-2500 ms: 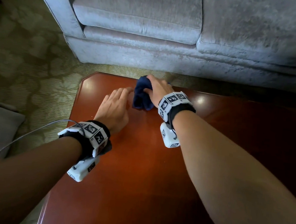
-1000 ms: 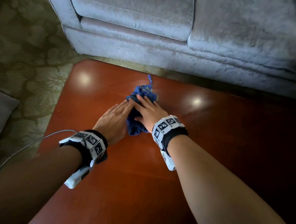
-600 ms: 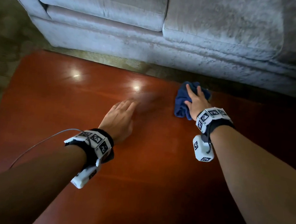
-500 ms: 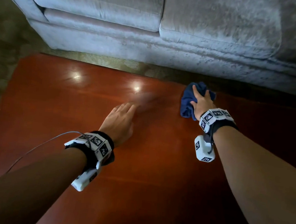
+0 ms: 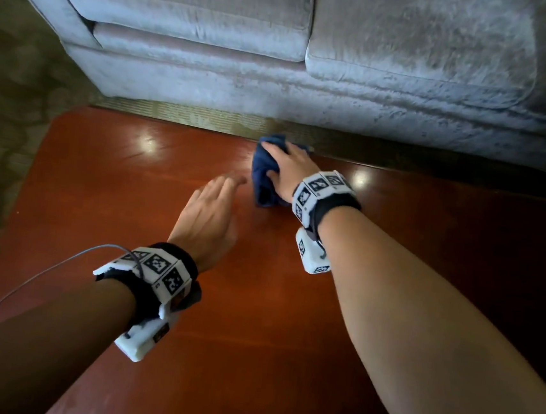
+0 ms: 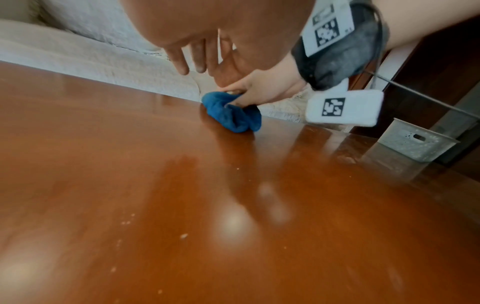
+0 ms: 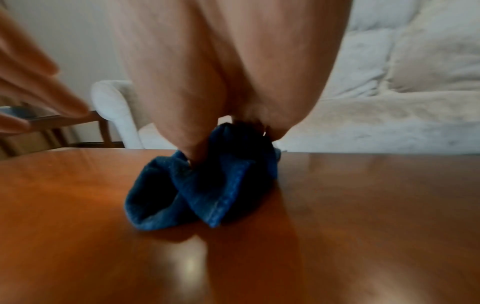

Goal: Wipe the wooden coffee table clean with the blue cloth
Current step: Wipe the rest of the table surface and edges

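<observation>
Moved leftward: one blue cloth [image 5: 266,169] (right hand [image 5: 287,171] gripping), one table [image 5: 254,322].

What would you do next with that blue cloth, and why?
Probably draw the blue cloth back toward the person, across the near part of the coffee table. The right hand grips it bunched at the far edge by the sofa, and the left wrist view shows pale crumbs on the nearer wood. The left hand is open, holding nothing.
</observation>
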The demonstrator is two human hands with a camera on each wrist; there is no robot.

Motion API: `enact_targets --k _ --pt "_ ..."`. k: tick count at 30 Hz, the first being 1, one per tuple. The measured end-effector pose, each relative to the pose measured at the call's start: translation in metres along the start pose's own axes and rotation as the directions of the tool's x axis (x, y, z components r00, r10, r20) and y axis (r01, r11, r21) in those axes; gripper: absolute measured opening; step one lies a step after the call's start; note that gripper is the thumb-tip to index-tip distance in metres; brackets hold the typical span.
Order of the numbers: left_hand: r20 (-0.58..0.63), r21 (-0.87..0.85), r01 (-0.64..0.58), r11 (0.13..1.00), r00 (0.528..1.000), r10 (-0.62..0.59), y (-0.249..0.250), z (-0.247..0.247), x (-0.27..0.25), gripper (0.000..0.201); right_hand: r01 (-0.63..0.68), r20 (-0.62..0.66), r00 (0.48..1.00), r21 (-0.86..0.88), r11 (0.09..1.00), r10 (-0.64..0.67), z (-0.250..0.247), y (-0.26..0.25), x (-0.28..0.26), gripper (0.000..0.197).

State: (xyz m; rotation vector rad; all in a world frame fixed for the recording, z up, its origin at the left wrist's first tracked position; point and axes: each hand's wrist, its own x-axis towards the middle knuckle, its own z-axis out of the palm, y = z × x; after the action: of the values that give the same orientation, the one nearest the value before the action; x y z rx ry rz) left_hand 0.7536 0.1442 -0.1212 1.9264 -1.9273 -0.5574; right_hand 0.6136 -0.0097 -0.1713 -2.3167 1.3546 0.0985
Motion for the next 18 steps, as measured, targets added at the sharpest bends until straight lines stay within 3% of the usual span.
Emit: enact_targets --k 3,7,13,18 --pt "-0.019 -0.001 0.017 1.000 1.000 -0.017 -0.007 -0.001 0.003 0.058 0.045 0.084 0.996 -0.025 0.999 -0.043 -0.006 -0.018 0.020 0.059" --pt "0.016 0.013 -0.017 1.000 1.000 0.017 -0.008 0.005 0.010 0.056 0.024 0.056 0.998 -0.039 0.999 -0.021 -0.010 0.006 0.011 0.057" --pt "0.075 0.023 -0.066 0.998 0.995 0.064 0.018 0.020 0.026 0.058 -0.216 -0.038 0.976 -0.078 0.973 0.213 -0.029 0.094 -0.028 0.050" --pt "0.075 0.004 -0.122 0.993 0.990 0.121 0.044 0.034 0.039 0.055 -0.452 -0.044 0.892 -0.116 0.885 0.450 -0.041 0.173 -0.057 0.050"
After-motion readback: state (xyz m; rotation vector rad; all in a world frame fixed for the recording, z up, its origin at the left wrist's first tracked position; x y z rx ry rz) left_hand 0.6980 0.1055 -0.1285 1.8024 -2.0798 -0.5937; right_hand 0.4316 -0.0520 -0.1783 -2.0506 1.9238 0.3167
